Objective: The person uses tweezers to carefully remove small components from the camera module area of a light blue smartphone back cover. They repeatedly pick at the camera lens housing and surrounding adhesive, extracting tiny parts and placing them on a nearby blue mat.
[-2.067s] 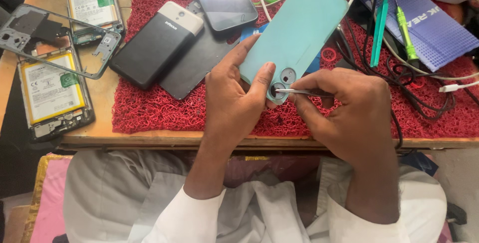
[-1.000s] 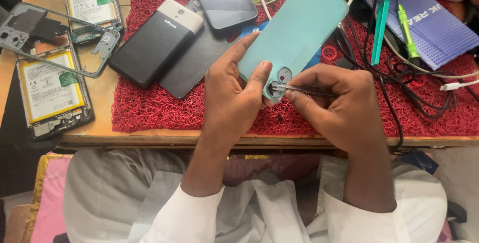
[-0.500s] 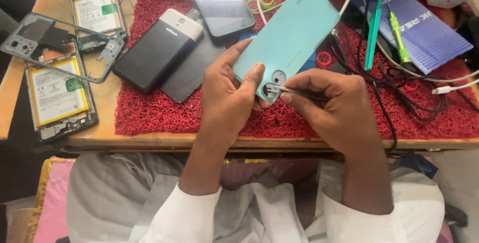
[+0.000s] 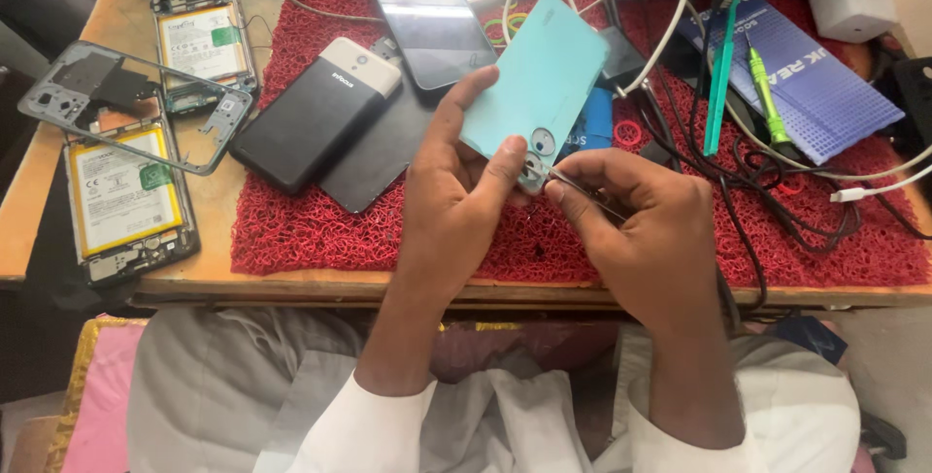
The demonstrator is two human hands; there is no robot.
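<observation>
I'm looking at a phone repair bench: opened phones [image 4: 124,203] along the tabletop's [image 4: 39,211] left edge, a red mat [image 4: 408,220], a green screwdriver [image 4: 765,104], tangled cables [image 4: 777,201].

Bare red mat [image 4: 320,230] lies open in front of the left hand [image 4: 456,206], along the near table edge. Farther left, a black power bank [image 4: 313,116] and a dark phone [image 4: 430,19] block the way. Right of the right hand [image 4: 636,230], tangled black cables [image 4: 767,191], a green screwdriver [image 4: 763,94] and a teal pry stick [image 4: 719,80] crowd the mat. An opened phone with its battery [image 4: 124,203] and a loose frame [image 4: 136,104] fill the table's left end.
</observation>
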